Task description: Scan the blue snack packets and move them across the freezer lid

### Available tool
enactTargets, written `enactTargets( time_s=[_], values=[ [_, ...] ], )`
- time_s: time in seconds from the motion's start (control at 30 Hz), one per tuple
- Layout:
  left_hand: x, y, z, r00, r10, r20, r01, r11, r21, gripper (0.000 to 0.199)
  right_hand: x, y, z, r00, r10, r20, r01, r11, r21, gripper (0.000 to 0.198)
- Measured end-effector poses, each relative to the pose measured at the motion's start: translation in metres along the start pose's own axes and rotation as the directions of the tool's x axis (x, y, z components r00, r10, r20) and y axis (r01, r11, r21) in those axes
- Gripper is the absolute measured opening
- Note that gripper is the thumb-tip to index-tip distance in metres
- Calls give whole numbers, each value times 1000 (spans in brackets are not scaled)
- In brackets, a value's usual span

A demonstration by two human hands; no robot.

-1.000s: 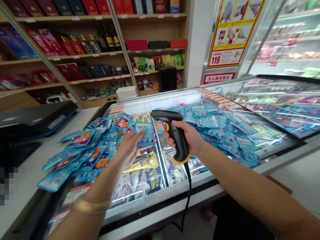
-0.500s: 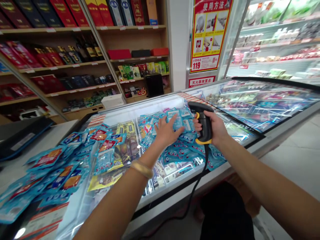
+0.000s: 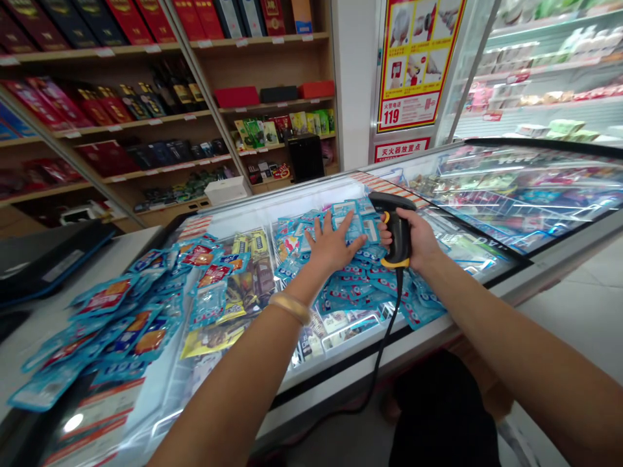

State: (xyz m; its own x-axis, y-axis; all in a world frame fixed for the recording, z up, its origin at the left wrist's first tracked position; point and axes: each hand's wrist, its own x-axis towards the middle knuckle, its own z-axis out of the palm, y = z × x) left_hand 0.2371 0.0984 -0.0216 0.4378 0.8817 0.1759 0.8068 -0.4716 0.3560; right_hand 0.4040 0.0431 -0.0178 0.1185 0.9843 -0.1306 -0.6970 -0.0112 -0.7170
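Observation:
My right hand is wrapped round the grip of a black and yellow barcode scanner, whose head points left over a heap of small blue snack packets. A black cable runs down from the scanner's handle. My left hand, with a gold-coloured bangle on the wrist, lies spread on the upper left of that heap. Its fingers are apart, touching the packets, and it grips none of them. A second heap of blue packets, some with red or orange labels, spreads to the left.
Both heaps lie on the glass top of a chest freezer with packaged goods beneath. A dark device sits on the counter at left. Wooden shelves with boxes and bottles stand behind. A stocked cooler is at far right.
The view has shifted slightly, so the shelves and left heap appear further right. My left hand's fingers are spread wider on the packets. My right hand keeps its hold on the scanner.

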Motion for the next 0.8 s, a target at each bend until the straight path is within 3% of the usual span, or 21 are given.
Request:
enactTargets(
  time_s=[0.13,0.27,0.37,0.5,0.57,0.63,0.7,0.8],
  values=[
    [-12,-20,-22,985,13,-173,-32,994,-103,72,-10,-9,12,998,-61,23,62,998,-33,20],
    [-37,-79,-52,946,-36,-321,-14,989,-150,73,-16,-5,41,986,-64,153,78,993,-85,19],
    [-64,-138,-75,919,-149,-365,97,983,-159,71,-18,20,75,969,-10,245,41,992,-122,22],
    [-102,-198,-100,850,-401,-341,365,916,-166,50,-21,75,122,936,150,318,-116,985,-125,21],
    [-118,-211,-105,816,-480,-321,498,867,-31,51,-22,101,138,906,246,344,-209,968,-141,19],
    [-129,-214,-104,794,-543,-273,592,793,143,64,-22,124,146,873,332,358,-290,942,-167,17],
    [-135,-210,-98,785,-578,-223,619,738,269,77,-23,140,147,844,397,361,-347,917,-196,17],
    [-139,-203,-88,811,-543,-216,583,731,354,77,-23,154,139,818,454,354,-393,889,-235,18]
  ],
)
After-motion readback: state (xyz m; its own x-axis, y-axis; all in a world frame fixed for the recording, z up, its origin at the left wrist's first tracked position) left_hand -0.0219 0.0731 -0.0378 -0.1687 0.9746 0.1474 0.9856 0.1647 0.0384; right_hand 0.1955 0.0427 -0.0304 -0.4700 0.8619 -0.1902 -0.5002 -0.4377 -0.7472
